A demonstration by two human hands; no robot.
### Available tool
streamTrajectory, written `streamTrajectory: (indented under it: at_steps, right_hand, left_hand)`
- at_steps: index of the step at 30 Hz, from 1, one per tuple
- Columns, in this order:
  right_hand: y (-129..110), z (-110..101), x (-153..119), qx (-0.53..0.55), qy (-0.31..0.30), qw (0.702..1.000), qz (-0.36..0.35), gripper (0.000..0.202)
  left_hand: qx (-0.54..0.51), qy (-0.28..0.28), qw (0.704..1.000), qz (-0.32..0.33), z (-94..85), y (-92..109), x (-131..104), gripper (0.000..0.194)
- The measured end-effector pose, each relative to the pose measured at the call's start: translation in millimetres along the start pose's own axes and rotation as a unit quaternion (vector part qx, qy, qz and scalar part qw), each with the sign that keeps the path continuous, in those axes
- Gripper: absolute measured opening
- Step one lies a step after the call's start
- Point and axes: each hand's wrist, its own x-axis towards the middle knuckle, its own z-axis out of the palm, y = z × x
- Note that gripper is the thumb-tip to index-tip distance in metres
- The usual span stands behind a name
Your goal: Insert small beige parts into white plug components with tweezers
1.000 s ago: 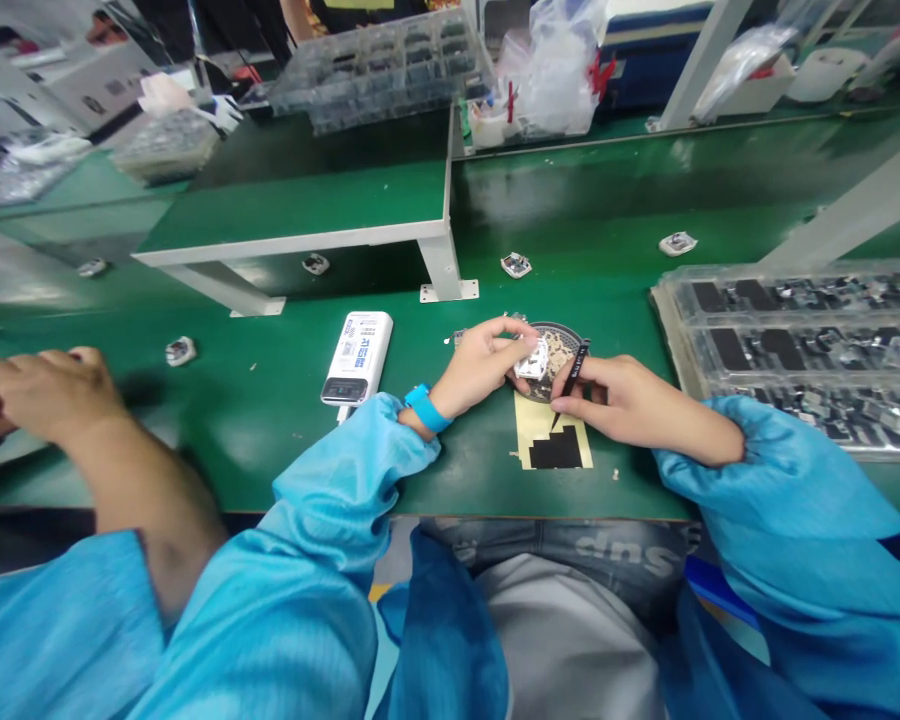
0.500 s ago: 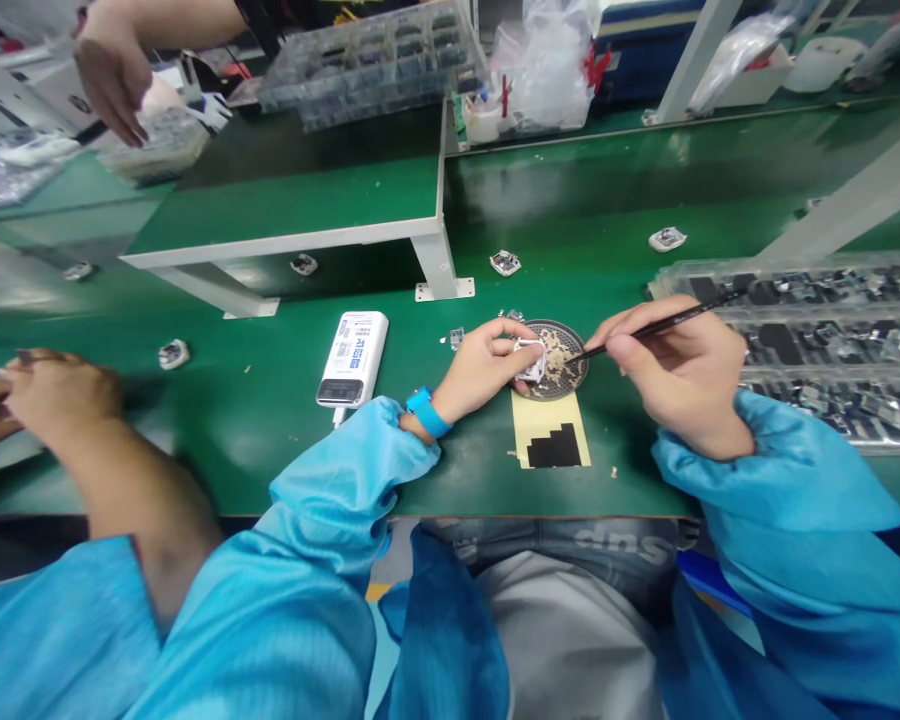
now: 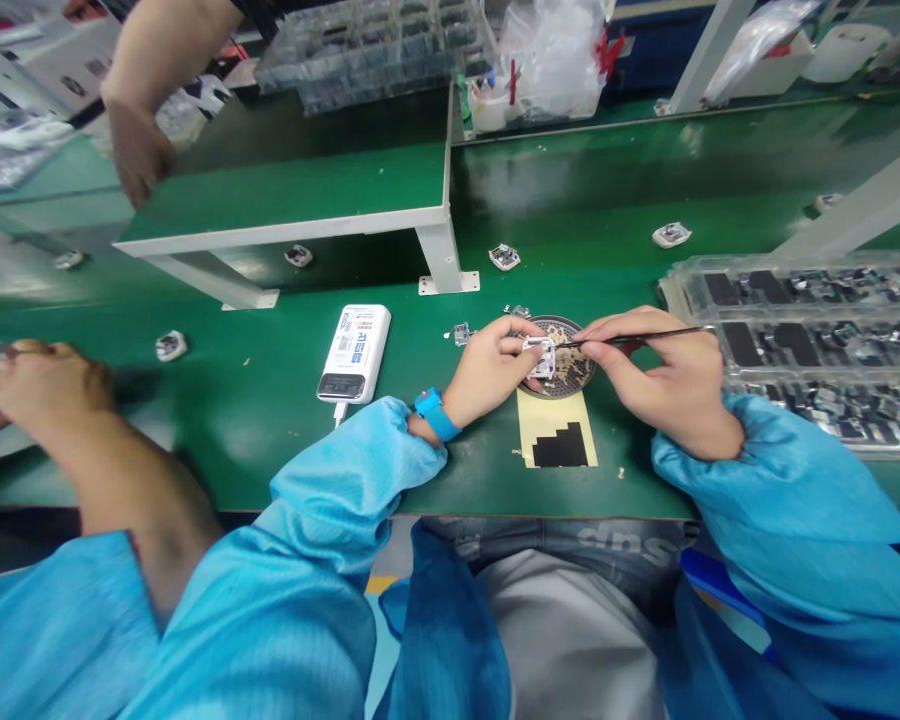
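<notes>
My left hand, with a blue band at the wrist, pinches a small white square plastic housing between thumb and fingers. The housing is held over a round dark dish of small beige bits. In my right hand is a pair of slim black tweezers, gripped like a pen. Their tip reaches the right edge of the housing; whether it touches I cannot tell. Under the dish's near edge lies a yellow sheet bearing black stickers.
Clear trays of dark parts stand at right. A white power bank with a cable lies left of my hand. More white housings dot the green bench. A white-framed shelf stands behind. Co-workers' hands show at left and far left.
My right hand has moved slightly left, bringing the tweezers' tip from over the dish to the housing. The housing now faces up more. A co-worker's hand at the back has moved downward.
</notes>
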Motion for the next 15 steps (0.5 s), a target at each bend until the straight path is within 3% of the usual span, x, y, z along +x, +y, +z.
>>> streamTrajectory:
  at_steps: [15]
  right_hand:
    - [0.6, 0.8, -0.6, -0.003, -0.006, 1.000, 0.017, 0.006]
  left_hand:
    - [-0.012, -0.005, 1.000, 0.008, 0.1, -5.3, 1.4, 0.020]
